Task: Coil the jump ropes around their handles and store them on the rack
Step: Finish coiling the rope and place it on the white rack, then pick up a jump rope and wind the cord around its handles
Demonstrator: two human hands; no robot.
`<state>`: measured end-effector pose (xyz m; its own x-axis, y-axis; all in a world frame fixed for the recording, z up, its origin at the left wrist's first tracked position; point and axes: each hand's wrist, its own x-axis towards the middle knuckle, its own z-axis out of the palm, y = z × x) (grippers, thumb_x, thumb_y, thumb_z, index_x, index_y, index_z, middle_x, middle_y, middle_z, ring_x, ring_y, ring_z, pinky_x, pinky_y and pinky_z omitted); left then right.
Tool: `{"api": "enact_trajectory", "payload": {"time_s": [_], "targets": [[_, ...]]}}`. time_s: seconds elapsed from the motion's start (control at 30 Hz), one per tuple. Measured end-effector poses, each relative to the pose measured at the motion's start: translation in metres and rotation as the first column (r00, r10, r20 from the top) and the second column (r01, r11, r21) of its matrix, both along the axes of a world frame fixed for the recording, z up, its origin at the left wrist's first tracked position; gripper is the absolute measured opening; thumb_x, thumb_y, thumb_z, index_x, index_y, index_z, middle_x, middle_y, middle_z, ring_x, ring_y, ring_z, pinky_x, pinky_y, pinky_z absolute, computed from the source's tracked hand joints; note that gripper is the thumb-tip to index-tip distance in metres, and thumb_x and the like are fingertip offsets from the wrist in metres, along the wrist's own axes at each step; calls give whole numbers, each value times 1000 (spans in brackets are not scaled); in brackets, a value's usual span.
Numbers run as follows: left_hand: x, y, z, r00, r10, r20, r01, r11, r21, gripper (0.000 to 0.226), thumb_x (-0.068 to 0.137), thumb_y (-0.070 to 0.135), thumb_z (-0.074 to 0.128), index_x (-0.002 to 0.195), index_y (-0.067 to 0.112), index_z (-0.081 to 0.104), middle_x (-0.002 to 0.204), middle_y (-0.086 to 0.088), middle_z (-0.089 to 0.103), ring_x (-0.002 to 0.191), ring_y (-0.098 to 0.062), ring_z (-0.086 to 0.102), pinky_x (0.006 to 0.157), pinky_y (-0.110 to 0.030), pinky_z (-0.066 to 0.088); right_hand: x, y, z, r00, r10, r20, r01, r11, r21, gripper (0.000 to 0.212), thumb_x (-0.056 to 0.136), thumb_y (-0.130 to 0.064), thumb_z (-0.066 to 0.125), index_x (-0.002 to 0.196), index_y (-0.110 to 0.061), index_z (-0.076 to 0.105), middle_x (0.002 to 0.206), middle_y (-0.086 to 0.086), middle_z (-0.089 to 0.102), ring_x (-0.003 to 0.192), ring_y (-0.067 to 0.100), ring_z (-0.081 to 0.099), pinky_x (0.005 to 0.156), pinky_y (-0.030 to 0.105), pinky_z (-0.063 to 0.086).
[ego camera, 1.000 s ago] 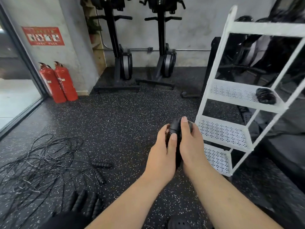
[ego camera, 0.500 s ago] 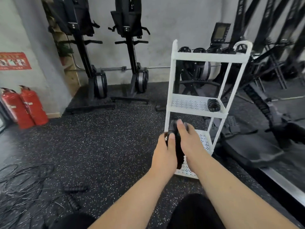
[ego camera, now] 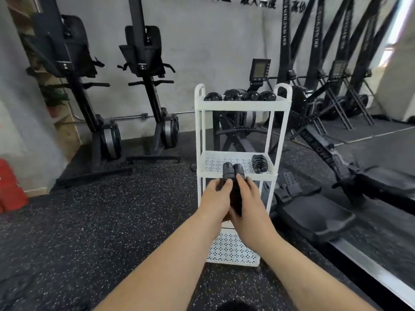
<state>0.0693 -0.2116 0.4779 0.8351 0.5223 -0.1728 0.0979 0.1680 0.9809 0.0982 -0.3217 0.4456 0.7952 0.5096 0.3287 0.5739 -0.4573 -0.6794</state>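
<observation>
We hold the coiled rope point(ego camera: 232, 173) between both hands, the fingers of the left hand point(ego camera: 219, 198) and right hand point(ego camera: 249, 203) curled round its wrapped handles, just in front of the rack's point(ego camera: 243, 105) middle shelf point(ego camera: 213, 162). If our grip slackens on release, the coil may spring loose and unwind. Set down carelessly, it could knock the stored rope point(ego camera: 259, 163) or slide off the shelf's low rim.

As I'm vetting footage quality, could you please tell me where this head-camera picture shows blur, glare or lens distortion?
Head view: wide-angle distortion makes the tall black machines at right lean and stretches the forearms; head view: daylight blows out the upper right corner; head view: left hand, right hand and the coiled jump rope they hold are slightly motion-blurred, the white rack crisper.
</observation>
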Motion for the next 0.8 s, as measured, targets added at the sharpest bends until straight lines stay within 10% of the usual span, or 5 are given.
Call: {"api": "enact_trajectory", "payload": {"time_s": [0.17,0.33,0.53,0.8], "targets": [[28,-3,5,985,-168,-51,171,983,67,36,113,51,41,135,35,64,130,8,70,114,-16,69,81,-36,61,46,3,7,996,-92,6,92,994,-58,71,112,-24,48,170,-24,7,178,5,0,162,26,16,122,35,30],[66,3,-1,975,-196,-107,222,906,361,45,111,57,32,121,30,66,122,8,71,116,-16,66,110,-48,51,112,17,11,986,-165,8,163,967,-196,73,104,-17,58,166,-19,19,165,19,25,143,37,41,111,45,45],[103,26,-12,964,-153,-218,265,630,730,45,116,38,26,152,26,51,148,2,60,123,-20,60,100,-35,47,188,50,13,972,-232,47,232,901,-366,82,101,-21,62,167,-15,14,162,28,23,140,45,42,112,48,42],[133,65,-41,856,-96,-507,516,130,847,71,105,14,47,169,17,16,175,-2,20,157,-28,24,126,-46,29,252,91,13,951,-238,197,308,788,-533,72,105,-31,56,165,-14,19,154,28,40,133,42,52,112,49,45]]}}
